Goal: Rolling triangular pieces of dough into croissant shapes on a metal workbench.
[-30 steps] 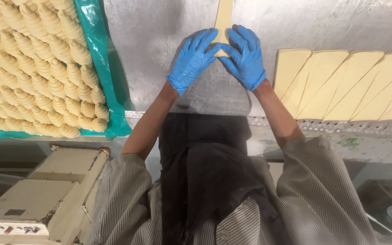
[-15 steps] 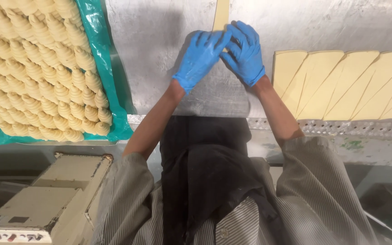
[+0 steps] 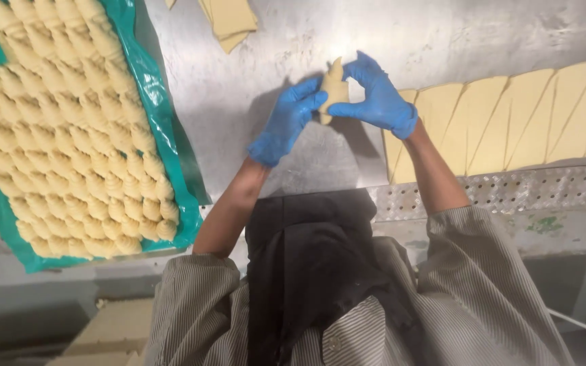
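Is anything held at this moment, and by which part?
Yes. Both gloved hands hold one rolled piece of dough above the metal table: the left hand at its lower left side, the right hand along its right side.

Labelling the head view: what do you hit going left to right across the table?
Green sheet with rolled croissants → left hand → dough piece in both hands → right hand → cut dough triangles.
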